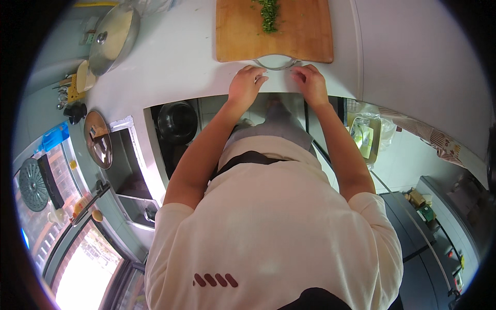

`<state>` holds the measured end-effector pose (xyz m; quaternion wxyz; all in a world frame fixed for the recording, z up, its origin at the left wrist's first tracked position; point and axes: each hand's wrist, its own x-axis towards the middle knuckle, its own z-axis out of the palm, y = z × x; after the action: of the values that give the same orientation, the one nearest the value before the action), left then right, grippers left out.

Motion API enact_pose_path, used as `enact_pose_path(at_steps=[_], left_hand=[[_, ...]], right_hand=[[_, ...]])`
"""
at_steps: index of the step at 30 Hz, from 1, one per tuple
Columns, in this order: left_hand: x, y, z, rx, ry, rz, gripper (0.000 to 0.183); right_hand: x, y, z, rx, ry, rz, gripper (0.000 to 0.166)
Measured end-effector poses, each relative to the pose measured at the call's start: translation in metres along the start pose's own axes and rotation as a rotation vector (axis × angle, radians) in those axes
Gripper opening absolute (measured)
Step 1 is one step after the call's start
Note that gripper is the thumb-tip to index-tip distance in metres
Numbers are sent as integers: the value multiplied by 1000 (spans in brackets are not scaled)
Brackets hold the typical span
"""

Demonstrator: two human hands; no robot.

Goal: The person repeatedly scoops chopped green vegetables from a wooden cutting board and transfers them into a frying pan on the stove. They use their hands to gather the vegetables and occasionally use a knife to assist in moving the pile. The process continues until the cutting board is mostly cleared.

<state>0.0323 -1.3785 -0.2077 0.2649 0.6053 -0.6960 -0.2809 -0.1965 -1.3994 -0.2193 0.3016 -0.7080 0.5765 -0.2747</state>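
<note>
A wooden cutting board (240, 38) lies on the white counter before me, with a metal-rimmed handle opening (277, 62) at its near edge. Chopped green herbs (270, 17) form a narrow strip on the board. Just left of the handle, my left hand (246, 86) hovers at the counter's front edge, holding nothing, thumb and fingers apart. Opposite it, my right hand (313, 85) is loosely curled near the handle's right end, also with nothing in it. Whether either hand's fingertips touch the handle or counter, I cannot tell.
A steel pan with a lid (114, 38) stands at the far left. A round glass lid (98, 140) is beside the sink (133, 162). Below the counter sits a black pot (177, 123). To the right, a container with packets (366, 141) stands beneath the counter's edge.
</note>
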Motion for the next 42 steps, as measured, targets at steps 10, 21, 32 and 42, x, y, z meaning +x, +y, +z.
enact_pose_path(at_steps=[10, 21, 32, 42], left_hand=[[10, 2, 17, 26, -6, -75, 11], [15, 9, 4, 50, -44, -124, 11], [120, 19, -6, 289, -275, 261, 16], [197, -11, -10, 132, -224, 294, 22]], right_hand=[[14, -2, 2, -199, -48, -84, 9], [16, -6, -14, -123, -139, -75, 9], [121, -29, -14, 282, -72, 71, 8], [192, -15, -16, 222, 14, -48, 13]])
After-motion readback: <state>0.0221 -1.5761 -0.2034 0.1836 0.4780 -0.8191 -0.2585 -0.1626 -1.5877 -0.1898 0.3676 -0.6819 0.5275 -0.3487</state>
